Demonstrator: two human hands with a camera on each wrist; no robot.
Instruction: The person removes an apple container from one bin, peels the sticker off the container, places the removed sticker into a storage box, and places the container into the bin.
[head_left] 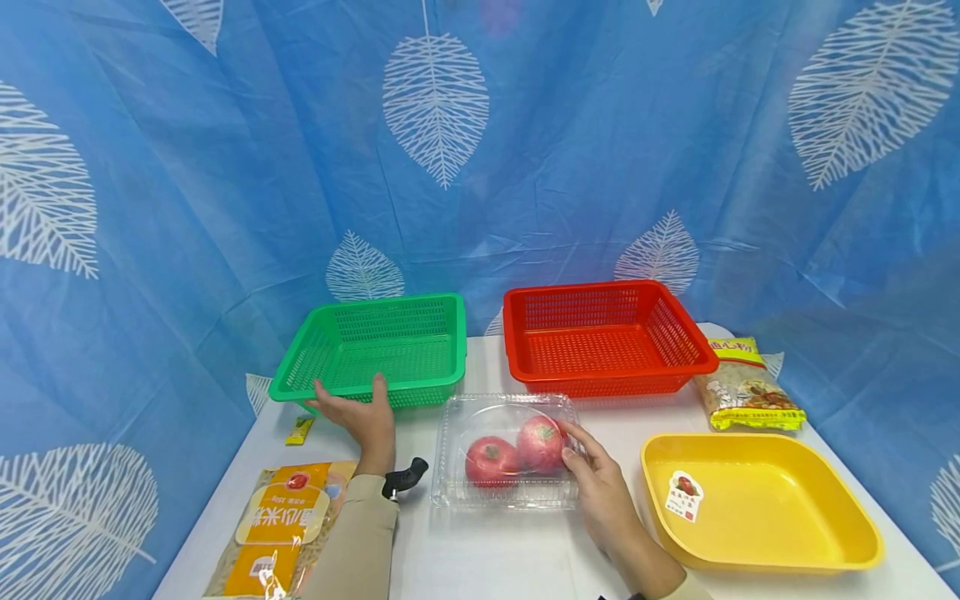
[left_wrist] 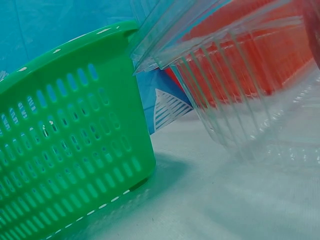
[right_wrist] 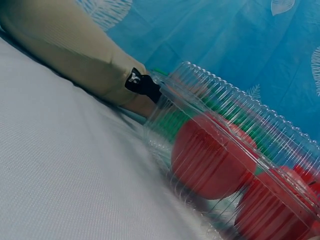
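A clear plastic clamshell box (head_left: 468,419) with two red, apple-like fruits (head_left: 492,461) inside stands at the middle of the white table. My right hand (head_left: 600,487) grips the box's right side, its thumb and fingers apart on the edge. Through the clear wall, the fruits (right_wrist: 212,157) also show in the right wrist view. My left hand (head_left: 363,421), fingers spread and holding nothing, is at the near rim of the green basket (head_left: 442,385). In the left wrist view the green basket (left_wrist: 75,130) stands beside the clear box (left_wrist: 220,95).
A red basket (head_left: 611,385) stands behind the box. To the right are a yellow tub (head_left: 757,500) and a pasta bag (head_left: 750,392). On the left lie an orange-labelled pasta bag (head_left: 281,521) and a small yellow packet (head_left: 299,431). A blue leaf-print curtain (head_left: 525,208) hangs behind.
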